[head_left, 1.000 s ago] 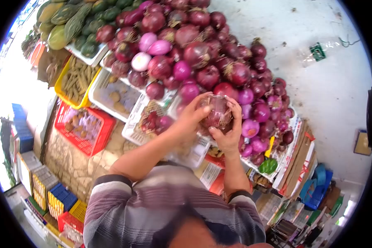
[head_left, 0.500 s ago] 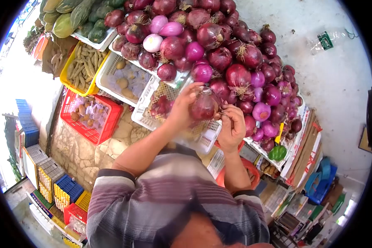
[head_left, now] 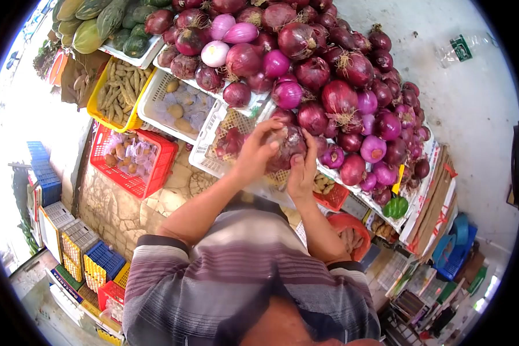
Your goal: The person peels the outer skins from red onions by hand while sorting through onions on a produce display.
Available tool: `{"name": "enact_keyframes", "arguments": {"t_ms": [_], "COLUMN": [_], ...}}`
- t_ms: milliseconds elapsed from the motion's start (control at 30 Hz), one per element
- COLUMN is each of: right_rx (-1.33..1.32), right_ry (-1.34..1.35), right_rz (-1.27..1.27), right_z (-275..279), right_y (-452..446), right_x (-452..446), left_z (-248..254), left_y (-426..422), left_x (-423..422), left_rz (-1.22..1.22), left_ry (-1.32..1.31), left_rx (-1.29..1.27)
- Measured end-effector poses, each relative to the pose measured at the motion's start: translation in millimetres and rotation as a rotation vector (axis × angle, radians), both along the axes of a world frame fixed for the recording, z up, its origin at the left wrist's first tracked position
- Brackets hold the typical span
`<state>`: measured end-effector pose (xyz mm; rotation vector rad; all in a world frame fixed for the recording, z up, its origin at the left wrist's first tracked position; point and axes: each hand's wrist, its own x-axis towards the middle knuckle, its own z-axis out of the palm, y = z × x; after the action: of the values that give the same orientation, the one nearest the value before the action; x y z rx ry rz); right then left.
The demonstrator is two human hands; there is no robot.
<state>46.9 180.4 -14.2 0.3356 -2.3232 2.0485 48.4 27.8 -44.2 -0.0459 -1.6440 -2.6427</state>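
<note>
At the near edge of the red onion heap (head_left: 360, 109), on the person's side, a loose-skinned red onion (head_left: 288, 151) is held between both hands: the left hand (head_left: 254, 155) curves round its left side, and the right hand (head_left: 301, 180) grips its right side with the thumb on the near face. Left of the heap's near edge sits a white plastic crate (head_left: 202, 152) with a few onions, while a green bell pepper (head_left: 395, 207) lies at the heap's near right end.

Papery-skinned held onion (head_left: 288, 149), smooth glossy white onion (head_left: 214, 53), red plastic crate (head_left: 161, 170), matt cloth shirt (head_left: 242, 248).
</note>
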Motion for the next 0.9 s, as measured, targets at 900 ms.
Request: {"name": "enact_keyframes", "arguments": {"t_ms": [900], "right_rx": [-0.007], "right_ry": [-0.222], "right_rz": [0.128], "right_z": [-10.7], "right_y": [6.6], "right_x": [-14.4], "left_z": [9.5], "left_y": [-5.3], "left_x": [7.9], "left_rz": [0.104], "left_ry": [-0.202], "left_rx": [-0.269]}}
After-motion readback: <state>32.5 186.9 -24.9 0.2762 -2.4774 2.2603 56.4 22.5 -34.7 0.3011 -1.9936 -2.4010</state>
